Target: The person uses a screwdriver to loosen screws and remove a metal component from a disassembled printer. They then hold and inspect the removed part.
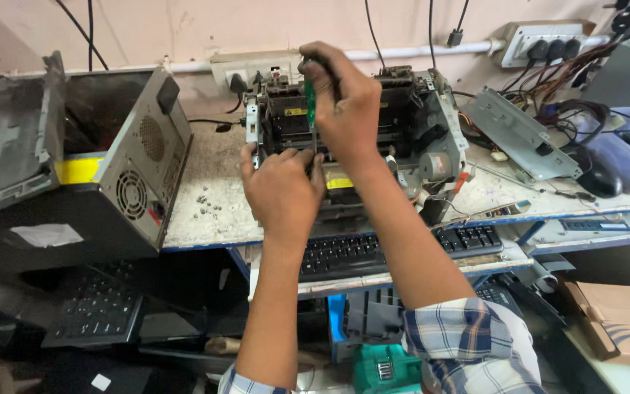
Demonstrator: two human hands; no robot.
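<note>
Both hands (308,153) on, seemingly, printer chassis (402,138)

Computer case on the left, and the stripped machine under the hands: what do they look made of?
Computer case: likely painted sheet metal, matte grey, judging by the punched vent holes. Stripped machine: seemingly a black plastic frame with bare metal parts, going by dull moulded edges and a shiny cylinder. The right hand grips a green tool there; the left hand steadies it.

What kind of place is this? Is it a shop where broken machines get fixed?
Probably yes, an electronics repair workbench. The left hand and right hand work on an opened printer with its cover off. A computer case lies beside it, loose screws dot the bench, and a keyboard sits below.
</note>
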